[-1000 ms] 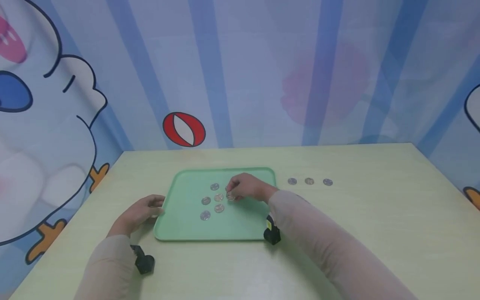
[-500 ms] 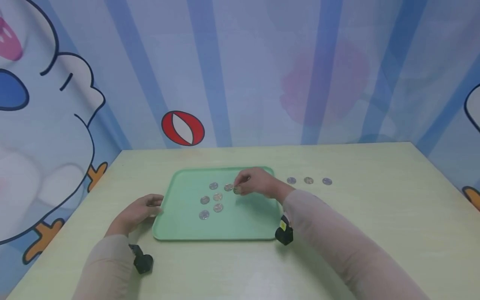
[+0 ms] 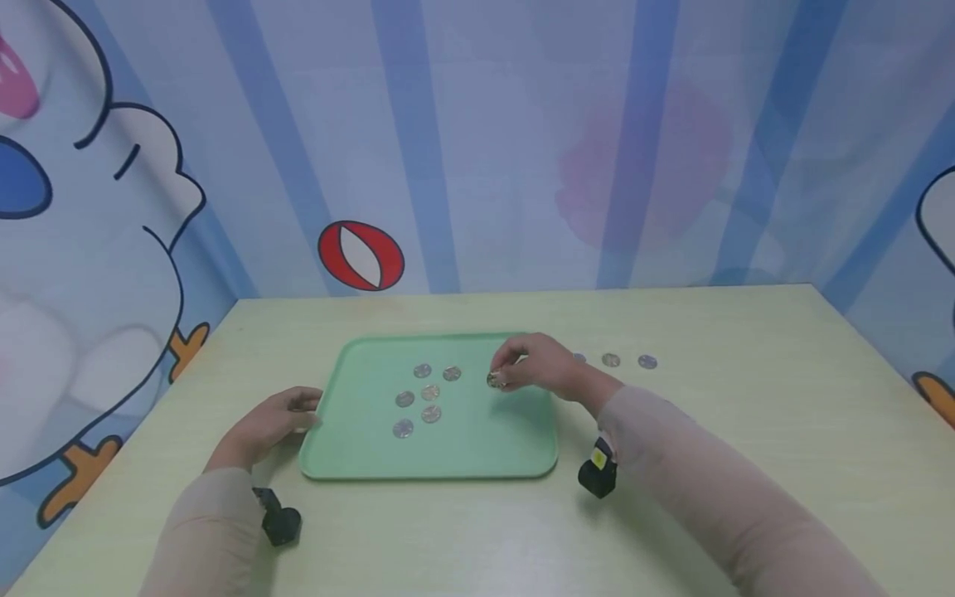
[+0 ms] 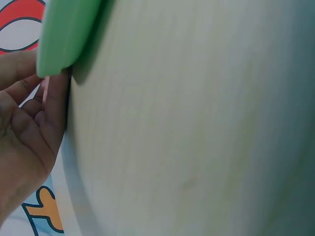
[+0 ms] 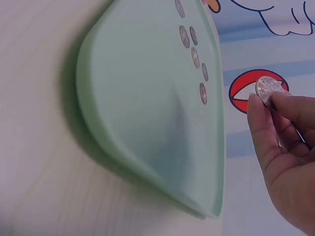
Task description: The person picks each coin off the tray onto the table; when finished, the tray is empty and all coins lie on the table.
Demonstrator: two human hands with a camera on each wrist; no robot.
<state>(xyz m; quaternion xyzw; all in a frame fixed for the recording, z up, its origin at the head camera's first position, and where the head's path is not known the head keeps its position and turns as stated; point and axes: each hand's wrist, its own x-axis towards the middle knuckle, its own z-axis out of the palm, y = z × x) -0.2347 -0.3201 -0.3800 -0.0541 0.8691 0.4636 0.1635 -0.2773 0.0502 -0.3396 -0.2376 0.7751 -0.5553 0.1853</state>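
Observation:
In the head view my right hand (image 3: 540, 362) pinches a silvery coin (image 3: 496, 379) between thumb and fingers, above the right part of a light green tray (image 3: 477, 452). The right wrist view shows this coin (image 5: 268, 89) face on, held at the fingertips. Several similar coins (image 3: 430, 392) lie loosely grouped on the tray's middle. My left hand (image 3: 272, 424) rests on the table by the tray's left edge, fingertips touching the rim. In the left wrist view the fingers of this hand (image 4: 27, 123) reach the green rim (image 4: 66, 44), partly hidden behind it.
To the right of the tray, coins (image 3: 611, 360) lie in a row on the pale wooden table (image 3: 731, 398), one partly covered by my right hand. A cartoon-printed backdrop (image 3: 507, 149) stands behind the table. Dark wrist cameras (image 3: 282, 526) hang below both wrists.
My right hand has lifted a coin from the group on the tray and carried it to the right, towards the tray's right side. The left hand stays at the left rim.

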